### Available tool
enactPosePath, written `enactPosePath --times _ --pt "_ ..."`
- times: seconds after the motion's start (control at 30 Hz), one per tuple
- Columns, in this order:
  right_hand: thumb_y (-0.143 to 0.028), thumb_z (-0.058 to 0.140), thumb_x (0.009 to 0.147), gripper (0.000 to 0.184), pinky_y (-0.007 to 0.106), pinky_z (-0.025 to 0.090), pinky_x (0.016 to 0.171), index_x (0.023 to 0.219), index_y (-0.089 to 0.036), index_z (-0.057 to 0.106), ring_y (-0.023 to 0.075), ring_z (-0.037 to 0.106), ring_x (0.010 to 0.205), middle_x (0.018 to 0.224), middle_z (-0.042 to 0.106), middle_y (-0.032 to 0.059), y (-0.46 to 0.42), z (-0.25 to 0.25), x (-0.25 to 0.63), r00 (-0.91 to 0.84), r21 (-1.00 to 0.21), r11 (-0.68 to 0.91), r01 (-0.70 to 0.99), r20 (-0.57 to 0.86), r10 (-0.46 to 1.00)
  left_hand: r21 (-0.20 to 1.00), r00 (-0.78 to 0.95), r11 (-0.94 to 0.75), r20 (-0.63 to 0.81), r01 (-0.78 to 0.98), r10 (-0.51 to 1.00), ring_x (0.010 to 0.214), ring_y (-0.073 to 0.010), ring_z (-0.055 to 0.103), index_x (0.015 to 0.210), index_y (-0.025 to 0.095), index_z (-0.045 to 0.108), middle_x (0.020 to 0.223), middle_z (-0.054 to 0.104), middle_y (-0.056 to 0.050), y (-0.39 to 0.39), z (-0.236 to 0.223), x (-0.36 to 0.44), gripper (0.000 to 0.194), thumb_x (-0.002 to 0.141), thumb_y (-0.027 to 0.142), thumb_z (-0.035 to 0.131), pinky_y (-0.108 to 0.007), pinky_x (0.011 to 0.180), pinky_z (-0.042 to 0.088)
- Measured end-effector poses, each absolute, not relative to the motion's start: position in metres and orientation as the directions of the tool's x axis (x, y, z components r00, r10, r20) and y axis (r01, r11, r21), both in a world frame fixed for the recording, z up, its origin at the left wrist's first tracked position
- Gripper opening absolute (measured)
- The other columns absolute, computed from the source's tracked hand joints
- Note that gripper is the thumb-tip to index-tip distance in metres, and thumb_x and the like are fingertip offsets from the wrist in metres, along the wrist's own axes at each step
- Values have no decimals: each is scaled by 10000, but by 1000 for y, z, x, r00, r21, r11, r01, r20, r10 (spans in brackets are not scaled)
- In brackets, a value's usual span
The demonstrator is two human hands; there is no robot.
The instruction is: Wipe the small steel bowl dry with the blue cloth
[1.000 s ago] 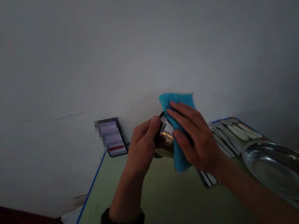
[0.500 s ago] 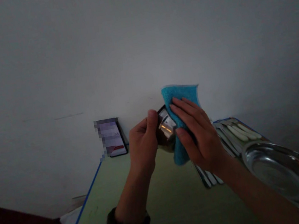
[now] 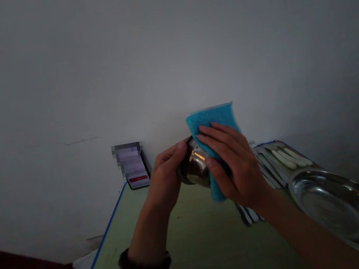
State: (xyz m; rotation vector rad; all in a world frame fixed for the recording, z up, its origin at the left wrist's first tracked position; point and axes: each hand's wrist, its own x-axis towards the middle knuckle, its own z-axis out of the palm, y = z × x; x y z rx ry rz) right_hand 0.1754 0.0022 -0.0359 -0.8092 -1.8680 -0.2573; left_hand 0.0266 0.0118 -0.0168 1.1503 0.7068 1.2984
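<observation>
A small, shiny metal bowl (image 3: 195,168) is held up above the table, tilted, with its rounded side facing me. My left hand (image 3: 166,178) grips its left edge, thumb on top and fingers mostly hidden behind. On the bowl's right side, my right hand (image 3: 235,166) presses a blue cloth (image 3: 214,116) against the metal. The cloth is folded over the edge, and its lower end hangs below my fingers. How far the cloth reaches inside the bowl is hidden.
A phone (image 3: 135,167) leans against the wall at the table's back left. Several pieces of cutlery (image 3: 285,158) lie at the back right, and more knife-like pieces (image 3: 246,215) sit under my right hand. A large metal basin (image 3: 350,211) stands at the right on the green table (image 3: 199,250).
Both hands have shifted slightly left and down with the bowl and cloth. The bowl has turned a little, showing more of its outer side. The cloth stays pressed on it.
</observation>
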Motion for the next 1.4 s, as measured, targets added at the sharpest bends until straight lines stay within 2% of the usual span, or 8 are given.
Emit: enactPosePath --times 0.23,0.37,0.5,0.77,0.9,1.03,1.23,1.4 --pt "-226 344 885 458 454 291 1071 1336 -143 342 203 305 1303 1409 355 74 12 -42 177 -67 -349 704 619 869 490 887 21 -246 276 -391 961 601 -124 587 815 171 693 679 662 -8 12 -17 32 168 777 273 565 -230 576 460" --pt "-216 359 872 474 486 233 1092 1340 -141 342 226 245 1331 1423 339 63 2 -40 171 -162 -256 723 641 876 454 893 -176 -342 301 -294 937 436 -87 498 597 186 644 506 572 34 8 -15 39 247 770 352 581 -203 438 401" --pt "-214 368 871 471 480 192 1110 1335 -134 359 221 218 1341 1425 343 43 -4 -38 167 -243 -196 715 671 853 462 942 -81 -255 243 -216 967 328 -73 414 442 171 545 379 472 31 8 -15 39 448 781 463 537 -207 360 356" --pt "-216 322 898 461 396 252 1105 1342 -93 339 174 277 1320 1426 331 79 13 -38 186 -90 -372 733 569 858 505 927 119 -266 306 -265 945 503 -87 525 639 142 638 576 595 0 12 -27 35 310 800 393 551 -195 485 415" --pt "-210 359 885 428 399 249 1106 1292 -94 426 183 296 1309 1386 402 68 9 -34 187 -220 -286 751 595 841 495 936 227 -134 215 -326 950 486 -67 486 659 144 596 568 549 25 13 -25 34 238 806 326 553 -177 479 396" --pt "-219 411 865 412 419 205 1119 1263 -131 472 189 285 1314 1367 435 29 8 -33 183 -366 -150 778 611 818 445 918 60 -191 225 -348 972 438 -62 463 652 156 587 529 524 44 13 -25 40 212 779 325 580 -169 436 394" --pt "-209 345 893 438 389 279 1096 1310 -81 390 173 308 1305 1401 376 81 16 -37 185 -136 -340 750 568 860 493 928 -171 -293 257 -231 951 366 -70 453 550 160 573 443 502 40 11 -24 45 360 750 460 578 -176 359 391" --pt "-188 374 875 441 427 237 1113 1304 -92 402 197 255 1330 1398 384 66 8 -32 185 -262 -224 816 533 873 410 906 -266 -344 278 -248 923 329 -66 420 545 174 583 421 477 51 13 -24 44 347 710 478 615 -178 310 358"
